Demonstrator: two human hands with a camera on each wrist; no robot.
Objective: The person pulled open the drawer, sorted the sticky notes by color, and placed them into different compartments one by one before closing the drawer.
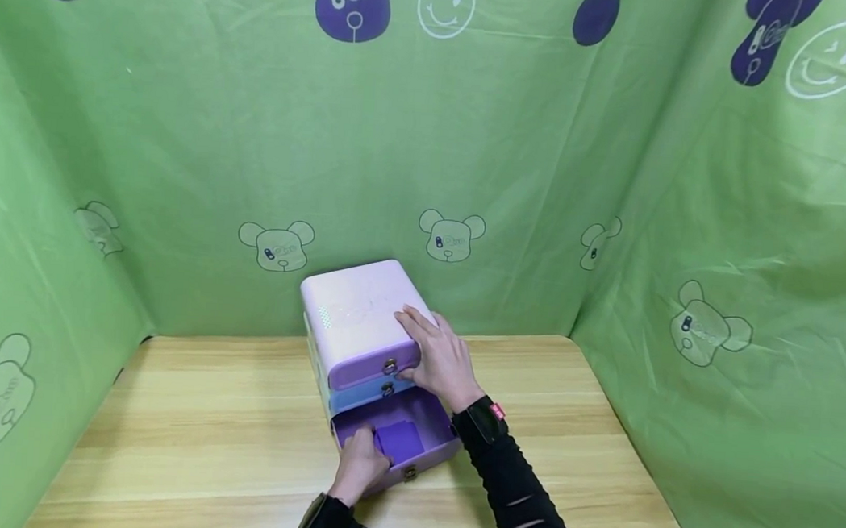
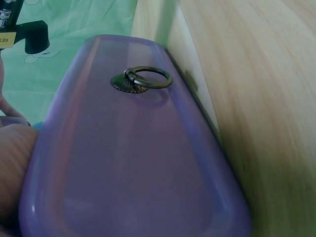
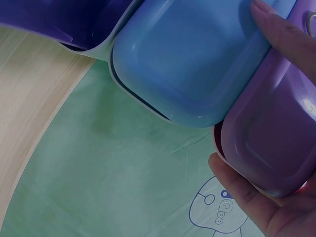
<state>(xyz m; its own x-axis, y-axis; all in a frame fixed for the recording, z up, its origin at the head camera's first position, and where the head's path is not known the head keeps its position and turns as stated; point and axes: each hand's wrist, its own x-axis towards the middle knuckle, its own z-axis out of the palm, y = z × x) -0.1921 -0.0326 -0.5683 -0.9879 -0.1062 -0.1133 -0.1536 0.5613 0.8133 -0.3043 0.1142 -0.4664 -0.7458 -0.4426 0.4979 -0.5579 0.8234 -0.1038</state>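
Note:
A small chest of stacked drawers (image 1: 361, 317) stands on the table, with a pale pink top, a blue drawer (image 3: 182, 59) and an extended purple bottom drawer (image 1: 437, 451). My left hand (image 1: 360, 460) reaches over the front into that drawer, fingers curled at the edge of a flat-sided, dark purple object (image 1: 401, 440). Its fingertips are hidden in the head view. My right hand (image 1: 442, 358) grips the chest's upper right corner, fingers over the top and side, thumb on the front by the blue drawer. The drawer front (image 2: 133, 148) fills the left wrist view.
A wooden table (image 1: 224, 429) bears the chest. Green printed cloth (image 1: 402, 133) hangs behind and at both sides. Brass ring pulls (image 1: 390, 366) stick out from the drawer fronts.

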